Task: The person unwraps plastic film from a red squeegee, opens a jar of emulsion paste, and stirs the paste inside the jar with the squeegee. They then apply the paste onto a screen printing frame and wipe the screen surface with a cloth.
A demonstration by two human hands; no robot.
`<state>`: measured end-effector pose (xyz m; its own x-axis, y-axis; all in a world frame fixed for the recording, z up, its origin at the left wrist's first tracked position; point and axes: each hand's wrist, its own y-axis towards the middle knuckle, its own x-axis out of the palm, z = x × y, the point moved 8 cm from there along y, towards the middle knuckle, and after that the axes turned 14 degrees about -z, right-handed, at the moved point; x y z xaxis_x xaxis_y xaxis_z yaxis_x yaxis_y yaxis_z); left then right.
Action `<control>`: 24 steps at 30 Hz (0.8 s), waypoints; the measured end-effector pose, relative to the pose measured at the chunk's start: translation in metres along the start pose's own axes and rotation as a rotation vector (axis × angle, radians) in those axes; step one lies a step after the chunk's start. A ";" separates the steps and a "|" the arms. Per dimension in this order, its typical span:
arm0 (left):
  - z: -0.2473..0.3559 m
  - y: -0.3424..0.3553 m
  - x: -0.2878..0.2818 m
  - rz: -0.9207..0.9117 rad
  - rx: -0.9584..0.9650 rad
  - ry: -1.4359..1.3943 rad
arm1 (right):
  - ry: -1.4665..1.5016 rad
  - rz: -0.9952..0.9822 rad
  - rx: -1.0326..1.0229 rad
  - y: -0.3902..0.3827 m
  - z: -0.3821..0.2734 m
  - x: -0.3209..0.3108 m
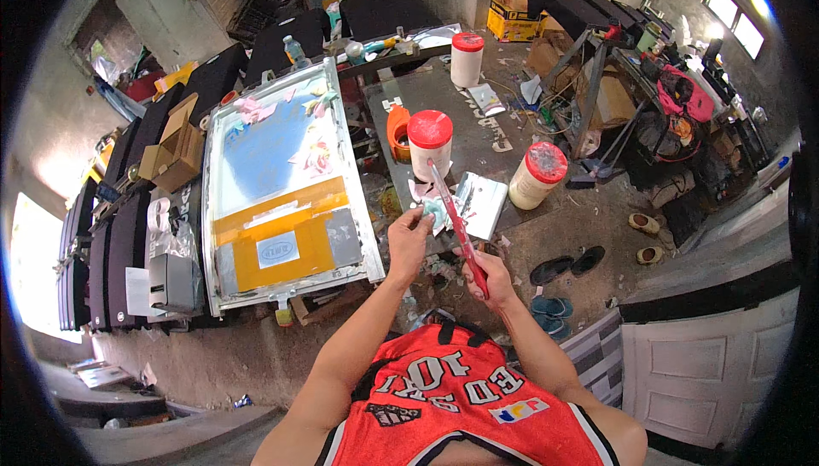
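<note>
My left hand (408,244) pinches a light blue crumpled wipe (433,213) beside the red tool. My right hand (490,278) grips the red handle of a long spatula-like tool (469,253), its pale tip pointing up. Behind that tip stands a white tub with a red lid (429,146), next to an orange container (398,131). A white flat pad (485,204) lies right of the tool, and a second red-lidded tub (535,177) stands farther right on the grimy work board (392,90).
A screen-printing frame (370,257) with yellow tape and stained wipes lies left. Black pads (128,244) and a cardboard box (171,146) line the far left. A third tub (467,65) stands behind. Cluttered shelving (631,65), slippers (587,261) and a white door (708,364) are at right.
</note>
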<state>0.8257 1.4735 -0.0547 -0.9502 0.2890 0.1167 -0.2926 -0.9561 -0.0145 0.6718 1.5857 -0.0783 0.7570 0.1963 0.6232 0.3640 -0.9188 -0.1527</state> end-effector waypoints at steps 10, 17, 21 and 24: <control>0.021 -0.024 0.013 -0.133 0.026 -0.346 | -0.633 0.184 -0.159 -0.001 -0.025 0.020; 0.034 -0.034 0.002 -0.034 -0.070 -0.376 | -0.832 0.193 -0.298 -0.007 -0.038 0.041; 0.039 -0.037 -0.002 0.027 -0.035 -0.213 | -1.027 0.223 -0.374 -0.018 -0.049 0.062; 0.039 -0.044 0.002 0.040 -0.022 -0.191 | -1.084 0.238 -0.374 -0.023 -0.055 0.070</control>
<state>0.8407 1.5141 -0.0151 -0.9241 0.2344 0.3019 -0.2592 -0.9648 -0.0442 0.6870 1.6017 0.0110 0.9166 0.0288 -0.3987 0.1050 -0.9798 0.1704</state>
